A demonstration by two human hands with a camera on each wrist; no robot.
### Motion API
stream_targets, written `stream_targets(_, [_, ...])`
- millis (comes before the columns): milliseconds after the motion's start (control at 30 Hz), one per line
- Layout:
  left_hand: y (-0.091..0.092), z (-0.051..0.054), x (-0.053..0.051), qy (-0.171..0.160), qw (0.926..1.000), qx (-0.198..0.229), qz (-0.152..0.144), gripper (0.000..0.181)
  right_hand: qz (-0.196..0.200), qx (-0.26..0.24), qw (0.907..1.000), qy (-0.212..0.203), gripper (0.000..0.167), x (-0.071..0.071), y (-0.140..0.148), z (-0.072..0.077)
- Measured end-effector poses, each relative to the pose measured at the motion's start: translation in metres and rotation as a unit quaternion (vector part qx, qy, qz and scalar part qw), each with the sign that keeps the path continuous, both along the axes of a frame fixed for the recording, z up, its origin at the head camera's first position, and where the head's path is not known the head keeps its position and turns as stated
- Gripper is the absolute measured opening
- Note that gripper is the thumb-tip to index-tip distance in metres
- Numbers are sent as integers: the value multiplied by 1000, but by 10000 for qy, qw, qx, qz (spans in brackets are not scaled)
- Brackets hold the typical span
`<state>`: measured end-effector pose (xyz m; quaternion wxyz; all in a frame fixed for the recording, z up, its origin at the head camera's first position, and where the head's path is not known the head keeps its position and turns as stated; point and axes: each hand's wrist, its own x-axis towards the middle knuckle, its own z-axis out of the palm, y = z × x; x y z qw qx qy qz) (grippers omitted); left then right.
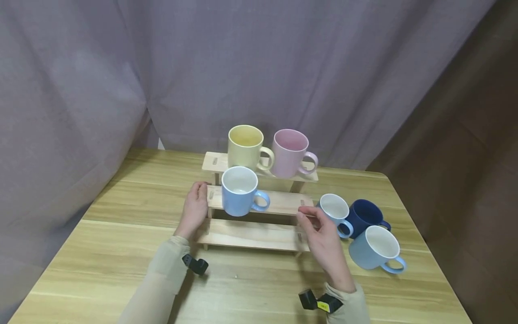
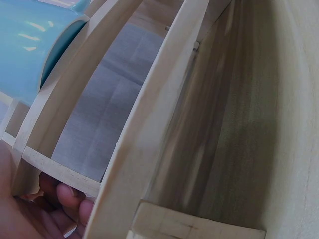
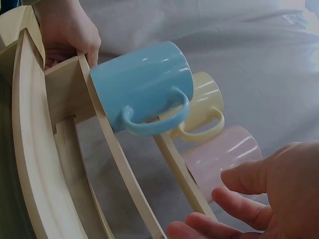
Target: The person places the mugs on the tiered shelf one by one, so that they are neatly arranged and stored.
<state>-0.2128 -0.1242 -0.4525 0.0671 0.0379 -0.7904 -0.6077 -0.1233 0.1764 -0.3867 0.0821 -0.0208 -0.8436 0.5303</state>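
A light blue mug (image 1: 238,201) stands upright on the middle step of a three-step wooden rack (image 1: 251,232). My left hand (image 1: 195,209) grips the left end of that step; in the left wrist view its fingers (image 2: 70,195) curl beneath the wood. Near the step's right end is my right hand (image 1: 323,240), its fingers bent loosely with nothing between them. In the right wrist view the right hand (image 3: 279,194) is apart from the light blue mug (image 3: 142,84). A yellow mug (image 1: 244,152) and a pink mug (image 1: 285,157) stand on the top step.
Right of the rack, close together on the wooden table (image 1: 133,216), are a pale blue mug (image 1: 333,208), a dark blue mug (image 1: 365,216) and a grey-blue mug (image 1: 374,249). A grey curtain (image 1: 226,67) hangs behind the table.
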Motion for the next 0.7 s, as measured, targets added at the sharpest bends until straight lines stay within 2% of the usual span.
stream_targets(233, [1,1,1,-26,10000,23,-20,38,-203,202,9995,136,31,5,12,-3])
stream_targets(467, [0,1,0,20,10000,26,-73,40,-381,14,9991,200,26,8,22,-5])
stream_targets(700, [0,0,0,-36,10000,-16,-42,39,-653,142,9978,53,26,10,29,-6])
